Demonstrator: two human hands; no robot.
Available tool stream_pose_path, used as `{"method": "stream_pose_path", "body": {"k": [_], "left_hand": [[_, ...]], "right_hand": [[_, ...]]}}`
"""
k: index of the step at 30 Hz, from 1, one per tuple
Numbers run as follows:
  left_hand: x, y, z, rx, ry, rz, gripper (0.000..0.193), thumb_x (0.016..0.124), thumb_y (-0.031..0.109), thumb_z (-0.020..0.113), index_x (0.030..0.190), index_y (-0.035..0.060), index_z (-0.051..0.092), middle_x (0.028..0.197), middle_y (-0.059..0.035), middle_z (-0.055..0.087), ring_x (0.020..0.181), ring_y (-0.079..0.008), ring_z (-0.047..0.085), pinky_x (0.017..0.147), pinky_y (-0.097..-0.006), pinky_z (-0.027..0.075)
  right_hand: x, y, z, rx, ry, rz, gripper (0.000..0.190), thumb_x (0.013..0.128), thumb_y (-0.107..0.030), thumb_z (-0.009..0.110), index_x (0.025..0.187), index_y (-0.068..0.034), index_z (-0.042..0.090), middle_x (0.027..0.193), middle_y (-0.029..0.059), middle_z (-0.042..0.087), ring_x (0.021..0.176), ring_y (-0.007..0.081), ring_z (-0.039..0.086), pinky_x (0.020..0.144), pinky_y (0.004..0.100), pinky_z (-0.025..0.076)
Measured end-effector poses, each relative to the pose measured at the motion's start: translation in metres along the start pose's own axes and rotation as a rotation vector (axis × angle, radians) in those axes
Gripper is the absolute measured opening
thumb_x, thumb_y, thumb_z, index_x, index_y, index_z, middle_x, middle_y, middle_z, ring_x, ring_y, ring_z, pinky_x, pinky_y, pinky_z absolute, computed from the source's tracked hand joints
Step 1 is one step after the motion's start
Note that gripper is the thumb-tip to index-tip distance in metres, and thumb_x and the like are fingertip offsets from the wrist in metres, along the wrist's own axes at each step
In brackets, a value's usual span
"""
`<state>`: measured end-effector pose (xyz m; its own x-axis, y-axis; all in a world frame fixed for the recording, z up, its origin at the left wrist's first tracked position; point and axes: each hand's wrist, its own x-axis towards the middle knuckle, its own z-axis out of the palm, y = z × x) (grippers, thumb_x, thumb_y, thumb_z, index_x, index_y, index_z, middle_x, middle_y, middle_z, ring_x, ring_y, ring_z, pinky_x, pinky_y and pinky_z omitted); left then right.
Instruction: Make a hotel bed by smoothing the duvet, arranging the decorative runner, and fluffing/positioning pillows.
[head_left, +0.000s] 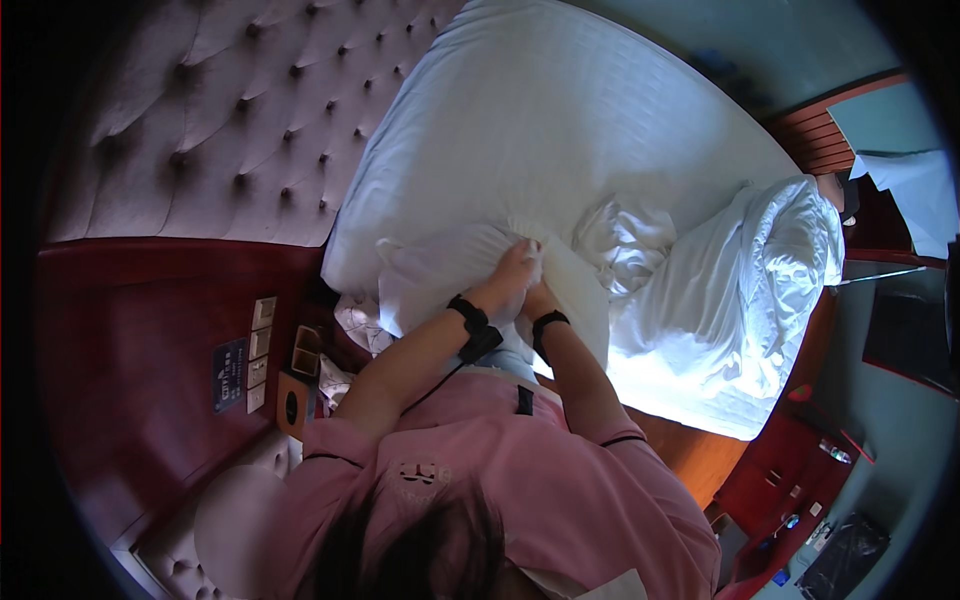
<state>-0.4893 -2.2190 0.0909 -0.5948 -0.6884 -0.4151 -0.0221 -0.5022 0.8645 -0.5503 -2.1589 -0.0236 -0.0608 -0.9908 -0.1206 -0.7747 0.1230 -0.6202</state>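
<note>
Both hands meet over the near side of a bed with a white sheet. My left hand is closed on a gathered edge of white fabric that seems to be a pillowcase on a white pillow. Close beside it, my right hand touches the same gathered cloth; its fingers are largely hidden. White fabric spreads to both sides of the hands. A crumpled white cloth and a bunched white duvet lie to the right on the bed.
A tufted pink headboard rises at the left above a dark red wood panel with switches. A tissue box and a divided holder stand near my body. A red desk with small items is at lower right.
</note>
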Motion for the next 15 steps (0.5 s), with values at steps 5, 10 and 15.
{"method": "stream_pose_path", "body": {"k": [5, 10, 15], "left_hand": [[0.005, -0.015, -0.006, 0.415, -0.179, -0.078, 0.024, 0.069, 0.000, 0.036, 0.090, 0.0055, 0.045, 0.074, -0.0056, 0.047, 0.063, -0.0117, 0.044, 0.052, -0.0238, 0.037], [-0.008, -0.020, -0.020, 0.449, -0.167, -0.060, 0.028, 0.066, -0.003, 0.034, 0.093, 0.0037, 0.040, 0.080, -0.0120, 0.046, 0.075, -0.0195, 0.045, 0.063, -0.0280, 0.038], [-0.007, -0.015, -0.029, 0.571, -0.192, 0.085, 0.030, 0.064, -0.004, 0.034, 0.093, 0.0026, 0.040, 0.085, -0.0160, 0.047, 0.080, -0.0249, 0.047, 0.071, -0.0302, 0.037]], "right_hand": [[-0.017, 0.002, 0.009, 0.038, 0.032, -0.009, 0.052, 0.070, -0.024, 0.047, 0.115, -0.005, 0.031, 0.117, 0.0142, 0.035, 0.114, 0.0277, 0.024, 0.096, 0.0379, 0.014], [-0.031, -0.030, -0.030, -0.279, 0.102, -0.035, 0.055, 0.056, -0.022, 0.055, 0.107, -0.003, 0.043, 0.112, 0.0149, 0.039, 0.111, 0.0269, 0.029, 0.097, 0.0417, 0.009], [-0.039, -0.048, -0.046, -0.317, 0.110, -0.061, 0.045, 0.055, -0.017, 0.055, 0.097, -0.003, 0.050, 0.104, 0.0147, 0.044, 0.105, 0.0273, 0.035, 0.093, 0.0409, 0.016]]}}
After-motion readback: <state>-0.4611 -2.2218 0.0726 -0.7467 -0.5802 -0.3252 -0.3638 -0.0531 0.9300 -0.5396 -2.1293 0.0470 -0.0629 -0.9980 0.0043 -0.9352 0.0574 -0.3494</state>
